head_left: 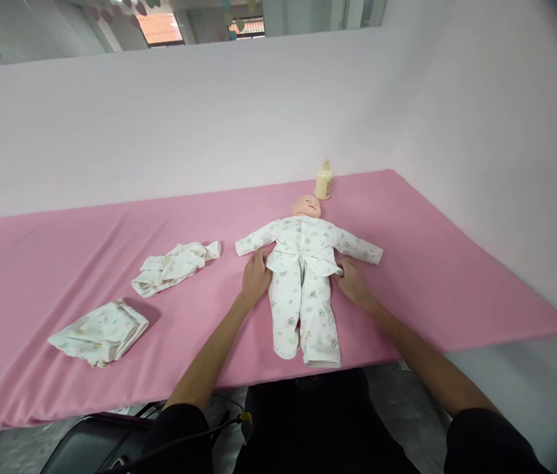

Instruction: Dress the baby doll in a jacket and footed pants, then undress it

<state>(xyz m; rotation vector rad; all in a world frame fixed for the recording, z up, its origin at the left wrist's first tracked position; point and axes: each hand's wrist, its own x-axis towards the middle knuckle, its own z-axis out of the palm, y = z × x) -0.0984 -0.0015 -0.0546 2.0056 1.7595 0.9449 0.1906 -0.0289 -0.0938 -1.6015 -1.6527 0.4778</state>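
A baby doll (307, 206) lies on its back with its head toward the wall. It wears a white printed baby shirt (303, 237), sleeves spread to both sides, and matching baby trousers (286, 322) whose legs reach toward the near table edge. My left hand (257, 276) is closed at the shirt's lower left hem, fingertips partly hidden by the cloth. At the opposite lower corner, my right hand (351, 282) pinches the hem, which lifts slightly there. The doll's hands and feet are hidden by the clothes.
The table wears a pink cloth (199, 349). A pump bottle (324, 182) stands behind the doll's head. To the left lie a crumpled white garment (174, 266) and a folded printed cloth (103, 332). White walls (184, 131) border the back and right. A black chair (95, 444) sits below.
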